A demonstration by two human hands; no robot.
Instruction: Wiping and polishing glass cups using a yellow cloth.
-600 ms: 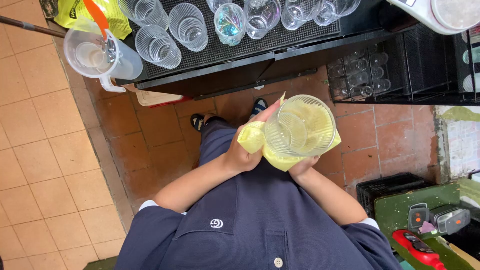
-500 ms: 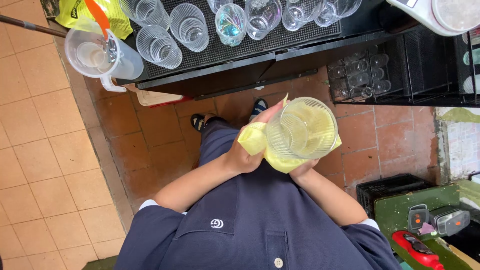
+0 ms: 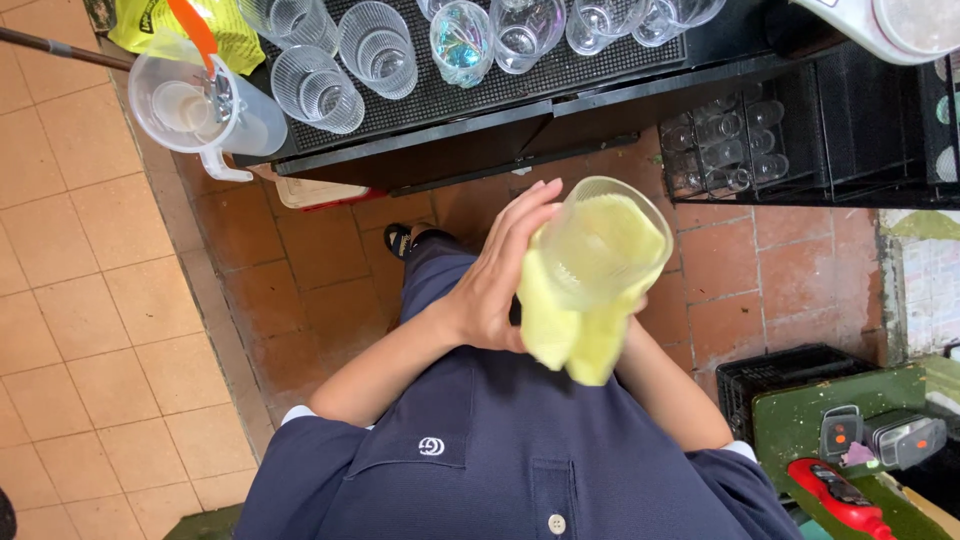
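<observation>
I hold a clear drinking glass [image 3: 600,240] in front of my chest, wrapped from below in a yellow cloth [image 3: 580,335]. My left hand [image 3: 495,275] presses flat against the glass's left side, fingers pointing up. My right hand [image 3: 632,312] is mostly hidden under the cloth and glass, gripping them from beneath. The glass tilts with its mouth toward the camera.
A black rubber mat [image 3: 470,95] on a counter ahead carries several upturned clear glasses [image 3: 315,85]. A plastic jug [image 3: 190,105] with an orange tool stands at its left end. A black crate of glasses [image 3: 725,145] sits to the right. Below right are a red tool [image 3: 835,495] and a black crate [image 3: 790,375].
The glass and cloth have tilted and shifted slightly; my left hand has slid from under the cloth to lie flat against the glass's side with fingers raised.
</observation>
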